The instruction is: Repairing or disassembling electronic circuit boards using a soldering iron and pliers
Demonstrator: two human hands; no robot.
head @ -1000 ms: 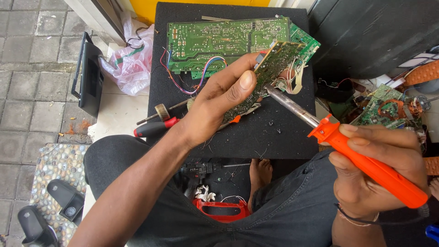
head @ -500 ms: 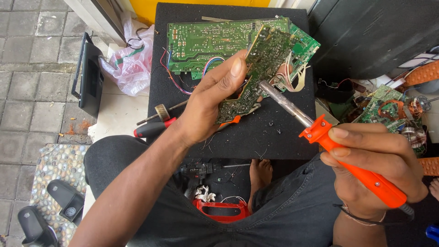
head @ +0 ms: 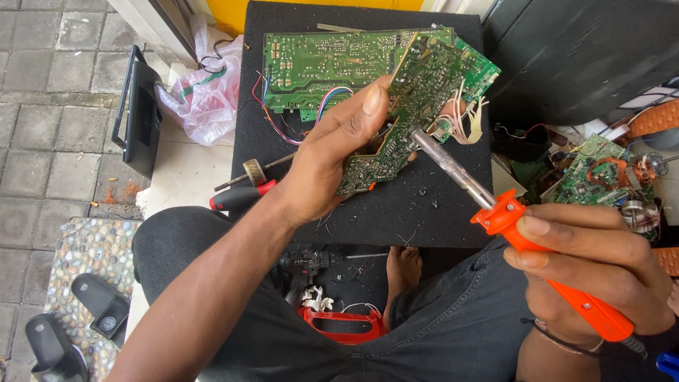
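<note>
My left hand [head: 332, 159] grips a green circuit board [head: 407, 106], tilted up over a black work surface [head: 424, 205]. My right hand [head: 590, 272] holds an orange-handled soldering iron [head: 537, 247]; its metal shaft points up-left and its tip touches the board near the lower middle edge. Behind the held board a second, larger green circuit board [head: 318, 64] lies flat, with coloured wires trailing from it.
A red-handled screwdriver [head: 240, 197] lies at the surface's left edge. A plastic bag [head: 209, 99] and a black flat device [head: 141, 113] sit at left. More circuit boards [head: 601, 177] pile at right. Black sandals [head: 78, 325] stand on a pebbled mat; a red tool [head: 343, 325] lies near a bare foot.
My left hand has raised and turned the board further upright. The soldering iron has moved up and left, and its tip now meets the board.
</note>
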